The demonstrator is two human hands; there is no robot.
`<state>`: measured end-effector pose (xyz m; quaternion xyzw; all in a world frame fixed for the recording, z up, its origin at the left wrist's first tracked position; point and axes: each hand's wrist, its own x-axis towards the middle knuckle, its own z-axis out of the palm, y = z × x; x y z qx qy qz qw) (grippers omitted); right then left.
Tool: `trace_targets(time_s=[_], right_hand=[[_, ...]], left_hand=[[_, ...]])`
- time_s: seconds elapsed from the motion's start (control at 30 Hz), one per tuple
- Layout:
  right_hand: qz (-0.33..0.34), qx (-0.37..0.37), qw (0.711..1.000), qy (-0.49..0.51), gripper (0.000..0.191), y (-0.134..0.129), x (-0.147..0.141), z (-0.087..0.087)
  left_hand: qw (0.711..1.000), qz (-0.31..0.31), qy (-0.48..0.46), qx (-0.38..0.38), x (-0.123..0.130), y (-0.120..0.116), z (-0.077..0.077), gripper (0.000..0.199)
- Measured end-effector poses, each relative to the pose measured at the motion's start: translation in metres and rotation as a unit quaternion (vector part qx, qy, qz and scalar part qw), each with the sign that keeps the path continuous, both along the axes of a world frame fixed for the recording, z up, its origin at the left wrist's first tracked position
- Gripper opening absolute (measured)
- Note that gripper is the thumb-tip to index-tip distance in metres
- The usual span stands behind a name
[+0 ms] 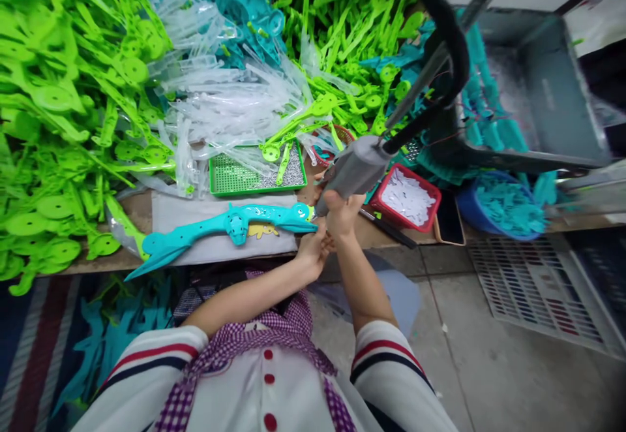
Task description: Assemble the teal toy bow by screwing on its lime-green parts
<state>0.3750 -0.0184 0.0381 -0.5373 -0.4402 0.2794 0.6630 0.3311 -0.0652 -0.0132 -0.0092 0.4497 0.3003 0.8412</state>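
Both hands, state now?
Left hand: curled at tip of long turquoise plastic part; grip unclear.
Right hand: closed, holding grey cylindrical power driver.

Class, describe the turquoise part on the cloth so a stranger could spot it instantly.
On the bench, find the pale cloth along the near edge, below the green tray. Across it lies the long turquoise part, its right end by the left hand. Unlike the heaped turquoise pieces, it lies singly, beside a yellow print.

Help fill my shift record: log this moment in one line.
right hand: grips grey tool; left hand: at end of turquoise part; pale cloth: under that part
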Motion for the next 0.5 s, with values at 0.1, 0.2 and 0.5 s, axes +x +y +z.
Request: trace_targets(time_s=[0.1,0.2,0.5], right_hand=[[0.006,0.000,1.000,-0.013,0.047,0.003,0.000,-0.004],[0.024,-0.005,0.999,-0.034,0.045,0.007,-0.003,-0.005],[-0.026,0.029,0.967,-0.252,0.045,-0.027,0.037,0.015]], left_hand=[[0.999,-0.016,0.031,0.015,0.005,0.001,-0.002,0.021],[0.998,-0.052,0.028,0.020,-0.005,0.002,0.001,0.019],[0.818,-0.138,0.217,0.515,-0.110,0.019,0.038,0.072]])
